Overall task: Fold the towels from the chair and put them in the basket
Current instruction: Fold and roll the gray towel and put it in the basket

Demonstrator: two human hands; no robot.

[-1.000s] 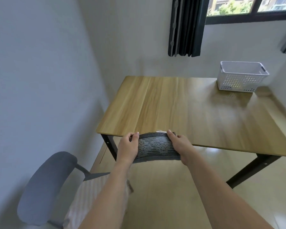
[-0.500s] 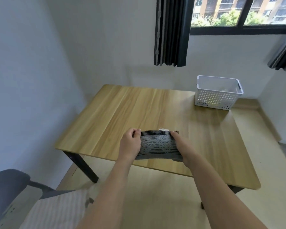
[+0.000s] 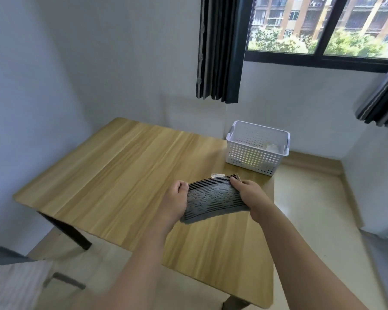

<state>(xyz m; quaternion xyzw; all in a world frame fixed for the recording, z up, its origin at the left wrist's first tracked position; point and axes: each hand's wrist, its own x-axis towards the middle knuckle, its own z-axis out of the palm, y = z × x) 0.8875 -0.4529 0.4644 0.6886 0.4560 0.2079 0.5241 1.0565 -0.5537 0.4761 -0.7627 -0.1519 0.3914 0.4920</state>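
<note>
Table (image 3: 121,175) now fills the view, chair (image 3: 0,258) slid off to 8 o'clock. Basket (image 3: 255,153) at 1 o'clock, much nearer than before. Folded towel (image 3: 213,201) over the table, left hand (image 3: 175,200) and right hand (image 3: 251,195) gripping its ends, fingers curled. Drop-off looks next.

We've got the folded towel (image 3: 213,201) held over the table (image 3: 112,175), left hand (image 3: 174,203) on its left end, right hand (image 3: 252,196) on its right. Basket (image 3: 254,156) sits behind it on the table's far right corner, chair (image 3: 7,260) down left.
</note>
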